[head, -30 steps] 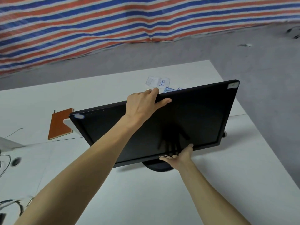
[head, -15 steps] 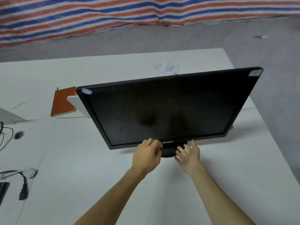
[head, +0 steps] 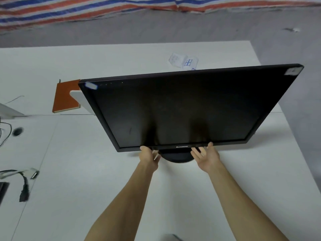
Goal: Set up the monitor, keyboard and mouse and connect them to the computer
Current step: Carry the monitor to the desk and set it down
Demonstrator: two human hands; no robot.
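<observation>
Now: the monitor stands on the table, its lower edge just above both hands. The left hand grips that edge; the right hand lies wide, fingers touching beneath. I judge an uneven push could pivot it on the base between the hands and topple it.

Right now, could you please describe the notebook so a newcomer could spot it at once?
Find the black monitor on the white table. Just beyond its upper left corner the notebook lies flat. It is the only orange thing there, unlike the black cables nearer you.
</observation>
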